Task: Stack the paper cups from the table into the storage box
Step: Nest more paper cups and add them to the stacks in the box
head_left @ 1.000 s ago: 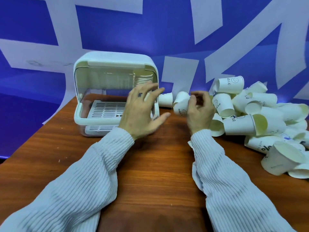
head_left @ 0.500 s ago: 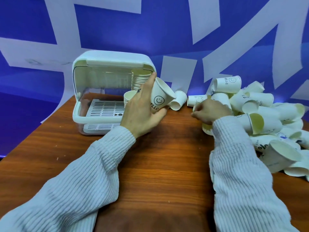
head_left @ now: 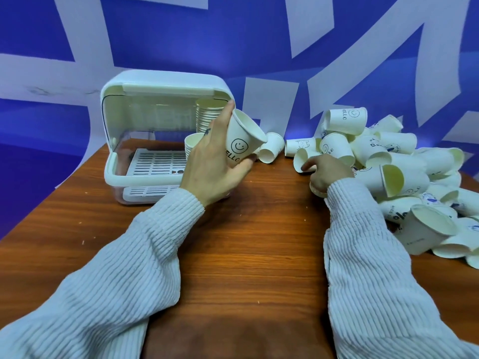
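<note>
Head view: left hand (head_left: 212, 164) is raised just in front of the storage box (head_left: 166, 136), its grip wrapped around a paper cup (head_left: 242, 141) printed with a smiley and "HELLO"; the thumb lies under the cup's base and the fingers run up its far side. The cup is tilted, mouth pointing up and to the right, clear of the wooden surface (head_left: 246, 242).

The storage box stands at the back left of the surface with its clear front lid swung up. Inside, a tall stack of cups (head_left: 207, 115) stands against the right wall, and a shorter stack (head_left: 193, 145) stands on the slotted tray in front of it, partly hidden by the left hand.

Right hand (head_left: 328, 169) rests low at the near edge of the cup pile (head_left: 388, 161), fingers curled onto a small cup lying on its side (head_left: 302, 158); whether the grip has truly closed on it I cannot tell. A loose cup (head_left: 272, 150) lies on its side between the two hands. Both arms wear ribbed pale sleeves (head_left: 363, 255). A blue and white wall (head_left: 233, 35) stands behind the surface.
</note>
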Demonstrator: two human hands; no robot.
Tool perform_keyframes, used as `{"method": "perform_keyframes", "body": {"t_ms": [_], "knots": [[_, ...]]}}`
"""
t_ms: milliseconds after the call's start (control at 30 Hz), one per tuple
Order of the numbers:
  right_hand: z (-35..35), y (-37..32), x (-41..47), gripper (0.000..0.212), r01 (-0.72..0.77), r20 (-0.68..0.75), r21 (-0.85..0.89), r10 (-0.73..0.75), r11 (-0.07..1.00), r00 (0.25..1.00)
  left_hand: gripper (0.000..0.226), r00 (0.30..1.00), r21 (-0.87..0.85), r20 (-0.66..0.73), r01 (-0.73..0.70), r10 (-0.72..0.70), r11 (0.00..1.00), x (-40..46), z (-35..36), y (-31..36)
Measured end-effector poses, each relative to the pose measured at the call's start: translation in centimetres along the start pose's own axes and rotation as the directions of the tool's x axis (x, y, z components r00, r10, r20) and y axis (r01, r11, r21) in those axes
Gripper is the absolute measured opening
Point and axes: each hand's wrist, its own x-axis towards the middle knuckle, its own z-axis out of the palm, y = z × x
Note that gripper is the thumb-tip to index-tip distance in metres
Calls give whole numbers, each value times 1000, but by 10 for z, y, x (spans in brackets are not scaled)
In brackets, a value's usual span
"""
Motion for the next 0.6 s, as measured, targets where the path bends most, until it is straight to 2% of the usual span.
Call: {"method": "perform_keyframes", "body": {"t_ms": [133,233,333,400,467,533,600], "knots": [[11,9,2,31,42,-250,103,-15,994,968,101,1000,17,15,22,-23,1000,0,-4,4],[-3,6,2,24,145,-419,257,-25,955,908,104,999,-58,-47,20,-23,998,3,-11,5],[-25,-19,-9,15,353,-573,482,-16,802,820,99,982,-179,-167,57,-88,982,12,-20,1],[-35,-44,-19,8,483,-642,572,-4,663,766,95,958,-285,-246,74,-148,956,17,-25,-5],[-37,-72,-28,5,574,-691,588,-14,570,723,92,924,-381,-313,91,-221,920,22,-33,-9],[-33,-101,-33,7,619,-701,583,-59,526,711,85,886,-423,-384,83,-262,902,26,-40,-13],[-27,-126,-32,10,633,-688,560,-127,535,715,77,846,-440,-455,59,-279,896,28,-45,-16]]}}
